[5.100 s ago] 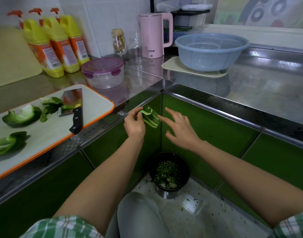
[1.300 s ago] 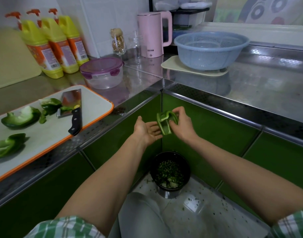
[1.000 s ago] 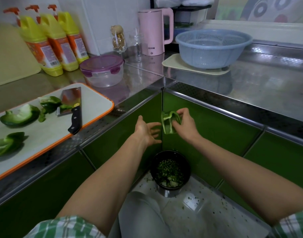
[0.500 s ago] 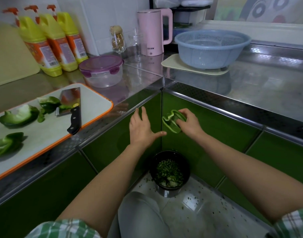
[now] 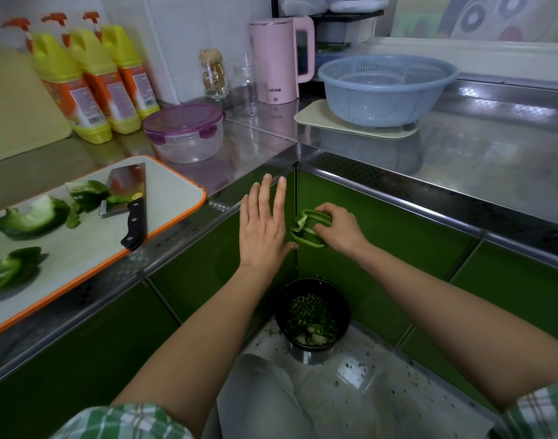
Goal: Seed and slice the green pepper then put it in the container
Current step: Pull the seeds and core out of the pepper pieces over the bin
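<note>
My right hand [image 5: 342, 231] grips a green pepper piece [image 5: 306, 231] in front of the cabinet corner, above a black bin [image 5: 312, 315] with green scraps on the floor. Just left of that piece is my left hand [image 5: 265, 229], flat with straight fingers, its thumb near the piece. Other pepper pieces lie on the orange-edged cutting board [image 5: 173, 188]: one large piece [image 5: 30, 218], one at the near left [image 5: 11, 269], smaller bits [image 5: 89, 193] by the cleaver [image 5: 128, 201]. A clear container with a purple lid [image 5: 185, 131] stands behind the board.
Three yellow bottles [image 5: 90, 83] line the back wall beside a pale board [image 5: 18, 103]. A pink kettle [image 5: 279, 58], glass jars [image 5: 214, 74] and a blue colander [image 5: 385, 88] on a mat stand on the steel counter [image 5: 493, 153]. My knee is below the bin.
The pepper piece passed from my left hand to my right. My left hand then turned palm away and rose with its fingers straight; my right hand tilted the piece lower.
</note>
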### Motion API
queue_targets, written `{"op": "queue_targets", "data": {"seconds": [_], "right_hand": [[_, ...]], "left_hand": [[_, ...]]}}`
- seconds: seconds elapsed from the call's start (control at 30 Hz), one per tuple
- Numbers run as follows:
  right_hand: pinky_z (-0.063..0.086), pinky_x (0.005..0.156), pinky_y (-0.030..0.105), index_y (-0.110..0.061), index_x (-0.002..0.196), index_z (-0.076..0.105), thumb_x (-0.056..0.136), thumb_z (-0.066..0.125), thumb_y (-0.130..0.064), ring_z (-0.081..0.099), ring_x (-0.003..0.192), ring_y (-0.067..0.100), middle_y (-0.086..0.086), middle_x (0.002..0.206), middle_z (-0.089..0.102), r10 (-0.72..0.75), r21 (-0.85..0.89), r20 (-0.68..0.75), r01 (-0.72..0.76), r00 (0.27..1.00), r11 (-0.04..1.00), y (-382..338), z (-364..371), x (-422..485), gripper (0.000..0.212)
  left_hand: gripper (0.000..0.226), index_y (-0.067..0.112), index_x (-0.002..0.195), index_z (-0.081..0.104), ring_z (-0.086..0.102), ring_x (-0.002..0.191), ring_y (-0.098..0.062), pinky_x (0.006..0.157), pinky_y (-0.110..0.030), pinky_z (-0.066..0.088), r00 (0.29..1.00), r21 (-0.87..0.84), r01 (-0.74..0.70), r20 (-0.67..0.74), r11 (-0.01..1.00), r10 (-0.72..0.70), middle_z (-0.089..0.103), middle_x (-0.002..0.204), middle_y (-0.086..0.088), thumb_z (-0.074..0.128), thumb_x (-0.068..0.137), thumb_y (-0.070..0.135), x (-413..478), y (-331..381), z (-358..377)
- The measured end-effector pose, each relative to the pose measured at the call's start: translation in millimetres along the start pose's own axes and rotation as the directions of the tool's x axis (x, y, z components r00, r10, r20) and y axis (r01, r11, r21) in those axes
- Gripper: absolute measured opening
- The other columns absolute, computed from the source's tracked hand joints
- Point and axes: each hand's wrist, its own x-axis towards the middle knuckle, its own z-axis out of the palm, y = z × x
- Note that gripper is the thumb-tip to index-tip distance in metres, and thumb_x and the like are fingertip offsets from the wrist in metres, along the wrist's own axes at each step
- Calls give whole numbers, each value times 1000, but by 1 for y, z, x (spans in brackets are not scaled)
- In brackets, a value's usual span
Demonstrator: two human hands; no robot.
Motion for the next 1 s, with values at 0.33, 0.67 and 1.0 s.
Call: {"op": "queue_targets", "data": {"seconds": [0.33, 0.67, 1.0], "right_hand": [[49, 71, 18, -15, 109, 59, 87, 60, -4, 60, 84, 9, -3, 97, 62, -103, 136, -48, 109, 994, 985, -4, -2, -7, 25], [48, 77, 20, -12, 113, 55, 89, 60, -5, 59, 91, 11, -2, 101, 60, -71, 110, -94, 81, 993, 991, 1, 1, -7, 25], [54, 68, 25, -11, 113, 53, 90, 59, -5, 62, 84, 13, -1, 102, 59, 6, 202, -82, 11, 997, 979, 0, -1, -7, 25]], "left_hand": [[129, 18, 151, -16, 5, 148, -35, 119, -44, 8, 963, -107, 229, 171, 968, -209, -1, 159, -16, 81, 70, 47, 2, 4, -1], [127, 12, 151, 0, 16, 142, -32, 115, -42, 21, 670, -322, 737, 466, 594, -578, 14, 154, -17, 88, 63, 40, 13, 11, -1], [99, 10, 148, 19, 24, 138, -32, 112, -44, 28, 573, -473, 820, 700, 324, -427, 26, 150, -16, 72, 77, 55, 15, 6, 3]]}}
